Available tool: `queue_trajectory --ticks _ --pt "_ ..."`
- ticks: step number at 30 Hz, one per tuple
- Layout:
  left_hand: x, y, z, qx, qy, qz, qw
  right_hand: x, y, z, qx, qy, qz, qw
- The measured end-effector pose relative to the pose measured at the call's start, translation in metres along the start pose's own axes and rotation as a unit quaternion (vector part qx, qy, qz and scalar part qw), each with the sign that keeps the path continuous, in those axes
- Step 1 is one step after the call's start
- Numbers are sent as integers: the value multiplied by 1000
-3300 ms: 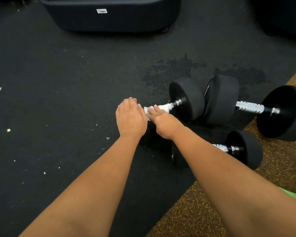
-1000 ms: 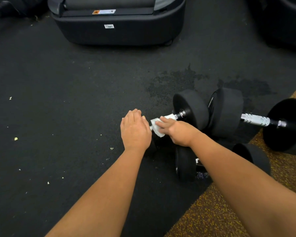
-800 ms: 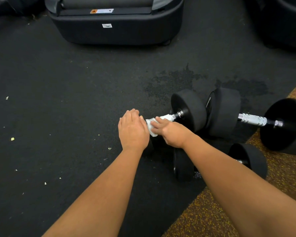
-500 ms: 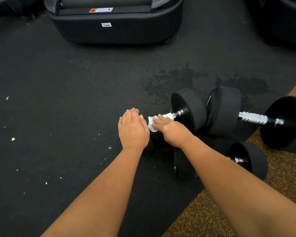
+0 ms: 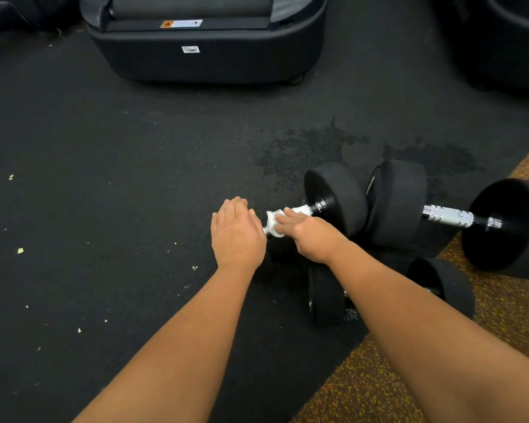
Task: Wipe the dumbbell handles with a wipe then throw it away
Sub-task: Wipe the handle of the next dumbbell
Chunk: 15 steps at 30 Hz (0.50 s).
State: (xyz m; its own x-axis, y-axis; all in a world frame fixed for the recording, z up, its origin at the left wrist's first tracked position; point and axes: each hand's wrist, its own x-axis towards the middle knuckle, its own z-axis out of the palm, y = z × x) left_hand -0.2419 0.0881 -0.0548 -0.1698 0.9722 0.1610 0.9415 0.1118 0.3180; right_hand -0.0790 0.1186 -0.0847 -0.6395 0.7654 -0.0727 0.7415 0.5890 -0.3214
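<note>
Right hand grips wipe wrapped around dumbbell handle. Left hand flat, fingers straight, covering the handle's near end.

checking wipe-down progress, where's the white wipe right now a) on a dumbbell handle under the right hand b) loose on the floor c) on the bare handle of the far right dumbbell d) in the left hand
a: the right hand holds the wipe around the handle of the dumbbell; the left hand is flat, holding nothing.
</note>
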Motion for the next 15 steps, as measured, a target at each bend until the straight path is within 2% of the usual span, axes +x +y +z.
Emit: queue_trajectory --ticks 6,11,15 --pt "0 0 -3 -4 -6 -3 1000 21 -22 9 -19 -18 8 1000" --pt "1 1 -4 -1 -13 -6 1000 9 -10 10 -9 -26 -38 999" --pt "0 3 -5 -4 -13 -8 1000 10 -12 -1 20 -2 -6 1000"
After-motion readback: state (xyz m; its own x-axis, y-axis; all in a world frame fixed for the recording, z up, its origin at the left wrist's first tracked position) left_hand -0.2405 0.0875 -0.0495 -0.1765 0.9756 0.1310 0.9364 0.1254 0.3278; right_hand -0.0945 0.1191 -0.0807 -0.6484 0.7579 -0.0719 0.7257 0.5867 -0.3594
